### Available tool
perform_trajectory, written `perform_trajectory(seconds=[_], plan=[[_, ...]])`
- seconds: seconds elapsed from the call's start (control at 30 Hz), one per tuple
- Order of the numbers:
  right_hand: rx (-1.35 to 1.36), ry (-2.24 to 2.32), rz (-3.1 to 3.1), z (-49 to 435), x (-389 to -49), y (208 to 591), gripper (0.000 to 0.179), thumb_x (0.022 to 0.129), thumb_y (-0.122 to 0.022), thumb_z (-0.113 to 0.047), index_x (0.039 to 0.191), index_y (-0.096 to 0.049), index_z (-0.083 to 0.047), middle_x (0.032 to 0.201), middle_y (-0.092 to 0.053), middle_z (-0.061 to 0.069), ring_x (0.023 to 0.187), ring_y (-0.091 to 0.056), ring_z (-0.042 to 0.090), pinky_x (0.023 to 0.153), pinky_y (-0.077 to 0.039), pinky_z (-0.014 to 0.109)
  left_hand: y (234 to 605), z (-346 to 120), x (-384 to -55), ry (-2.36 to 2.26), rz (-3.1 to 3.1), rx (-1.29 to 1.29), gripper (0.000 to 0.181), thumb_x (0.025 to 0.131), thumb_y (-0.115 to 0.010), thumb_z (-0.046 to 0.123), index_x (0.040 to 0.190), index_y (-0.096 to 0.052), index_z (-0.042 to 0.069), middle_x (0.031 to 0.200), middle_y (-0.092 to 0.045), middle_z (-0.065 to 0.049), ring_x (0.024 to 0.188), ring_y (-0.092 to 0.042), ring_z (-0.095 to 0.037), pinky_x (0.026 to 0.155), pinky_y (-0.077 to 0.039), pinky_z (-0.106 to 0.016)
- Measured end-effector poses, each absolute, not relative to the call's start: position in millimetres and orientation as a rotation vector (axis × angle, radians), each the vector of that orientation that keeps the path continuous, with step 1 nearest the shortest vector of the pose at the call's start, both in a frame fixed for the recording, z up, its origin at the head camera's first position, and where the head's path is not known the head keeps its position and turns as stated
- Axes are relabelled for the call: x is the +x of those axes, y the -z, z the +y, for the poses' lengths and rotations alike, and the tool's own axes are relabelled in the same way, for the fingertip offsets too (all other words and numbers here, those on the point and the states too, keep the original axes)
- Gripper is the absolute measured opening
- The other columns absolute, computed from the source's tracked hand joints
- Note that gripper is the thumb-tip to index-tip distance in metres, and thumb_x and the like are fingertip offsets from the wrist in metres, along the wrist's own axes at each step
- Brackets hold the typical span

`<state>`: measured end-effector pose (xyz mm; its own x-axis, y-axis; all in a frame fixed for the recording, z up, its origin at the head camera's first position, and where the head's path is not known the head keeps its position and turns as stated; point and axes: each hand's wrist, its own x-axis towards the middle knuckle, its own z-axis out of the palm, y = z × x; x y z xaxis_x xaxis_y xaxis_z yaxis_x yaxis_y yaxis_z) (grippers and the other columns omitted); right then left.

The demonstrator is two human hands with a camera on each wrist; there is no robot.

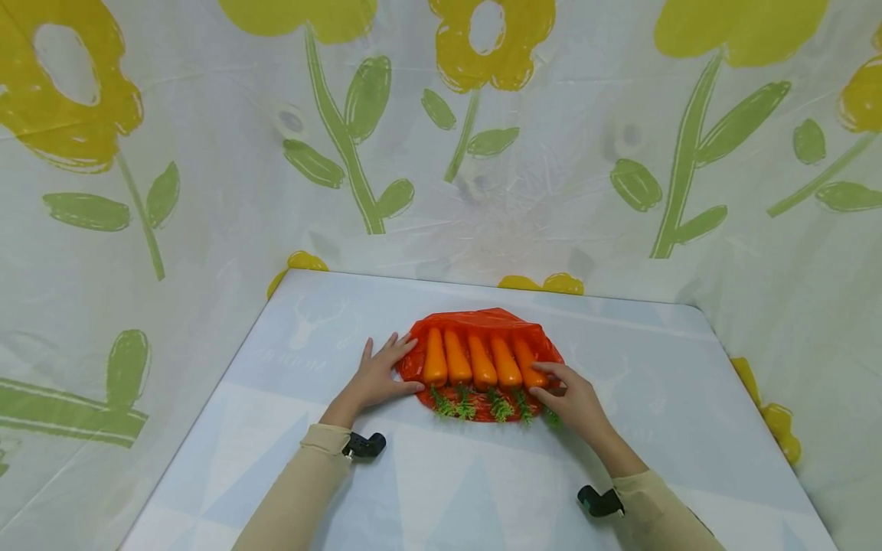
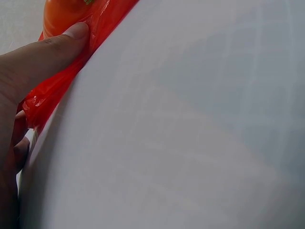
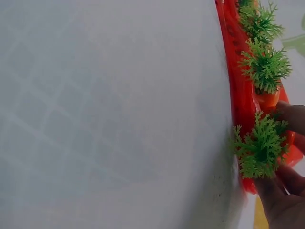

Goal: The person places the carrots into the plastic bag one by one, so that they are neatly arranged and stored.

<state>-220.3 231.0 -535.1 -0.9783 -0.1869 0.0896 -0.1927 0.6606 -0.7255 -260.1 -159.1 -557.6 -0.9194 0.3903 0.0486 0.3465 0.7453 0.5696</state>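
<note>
Several orange toy carrots with green leafy tops lie side by side on a red plastic bag. At the bag's left edge rests my left hand, fingers spread. Its thumb presses the red plastic beside the leftmost carrot, as the left wrist view also shows. My right hand grips the rightmost carrot near its leafy end, thumb and fingers on either side. In the right wrist view that carrot's green top sits between the thumb and fingers, hiding much of the grip.
The bag lies on a pale table with blue triangle patterns. A white curtain printed with yellow flowers stands behind the table and along its sides. Dark wrist cameras sit on both forearms.
</note>
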Motion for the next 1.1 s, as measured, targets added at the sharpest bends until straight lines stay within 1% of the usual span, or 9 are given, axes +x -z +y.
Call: perform_trajectory(seconds=[0.2, 0.3, 0.53, 0.77, 0.97, 1.1], plan=[[0.296, -1.296, -2.840, 233, -217, 535, 0.048, 0.091, -0.079, -0.021, 0.136, -0.065, -0.012, 0.126, -0.065, 0.011, 0.104, -0.063, 0.025, 0.089, -0.059, 0.041, 558, -160, -260, -0.896, 2.861, 0.605, 0.095, 0.085, -0.077, 0.056, 0.159, -0.036, 0.014, 0.166, -0.028, -0.005, 0.156, -0.014, -0.031, 0.120, 0.011, -0.062], [0.274, -1.308, -2.834, 234, -215, 534, 0.047, 0.091, -0.078, -0.021, 0.136, -0.065, -0.013, 0.124, -0.065, 0.010, 0.104, -0.063, 0.025, 0.091, -0.058, 0.043, 559, -160, -261, -0.889, 2.862, 0.604, 0.095, 0.085, -0.077, 0.056, 0.159, -0.036, 0.014, 0.166, -0.028, -0.004, 0.156, -0.014, -0.031, 0.120, 0.012, -0.062], [0.266, -1.333, -2.792, 241, -211, 533, 0.046, 0.093, -0.076, -0.025, 0.135, -0.066, -0.010, 0.127, -0.065, 0.014, 0.106, -0.065, 0.029, 0.093, -0.057, 0.046, 558, -162, -259, -0.908, 2.850, 0.608, 0.094, 0.085, -0.078, 0.054, 0.159, -0.037, 0.013, 0.166, -0.029, -0.006, 0.156, -0.014, -0.032, 0.120, 0.011, -0.062], [0.250, -1.329, -2.795, 244, -210, 534, 0.043, 0.095, -0.075, -0.023, 0.135, -0.066, -0.010, 0.129, -0.064, 0.015, 0.105, -0.065, 0.028, 0.092, -0.058, 0.043, 556, -165, -258, -0.906, 2.846, 0.608, 0.094, 0.085, -0.078, 0.054, 0.159, -0.037, 0.013, 0.166, -0.028, -0.005, 0.156, -0.015, -0.032, 0.120, 0.011, -0.062], [0.230, -1.361, -2.785, 246, -210, 536, 0.042, 0.095, -0.074, -0.021, 0.134, -0.066, -0.009, 0.132, -0.063, 0.017, 0.107, -0.066, 0.031, 0.091, -0.058, 0.043, 556, -170, -257, -0.927, 2.835, 0.612, 0.093, 0.085, -0.078, 0.052, 0.159, -0.038, 0.013, 0.166, -0.029, -0.005, 0.155, -0.016, -0.033, 0.120, 0.010, -0.063], [0.217, -1.338, -2.788, 252, -210, 538, 0.041, 0.096, -0.073, -0.019, 0.134, -0.065, -0.008, 0.131, -0.064, 0.017, 0.107, -0.066, 0.032, 0.090, -0.058, 0.042, 554, -172, -256, -0.946, 2.829, 0.626, 0.091, 0.086, -0.079, 0.049, 0.158, -0.039, 0.012, 0.166, -0.030, -0.006, 0.155, -0.018, -0.033, 0.120, 0.008, -0.064]])
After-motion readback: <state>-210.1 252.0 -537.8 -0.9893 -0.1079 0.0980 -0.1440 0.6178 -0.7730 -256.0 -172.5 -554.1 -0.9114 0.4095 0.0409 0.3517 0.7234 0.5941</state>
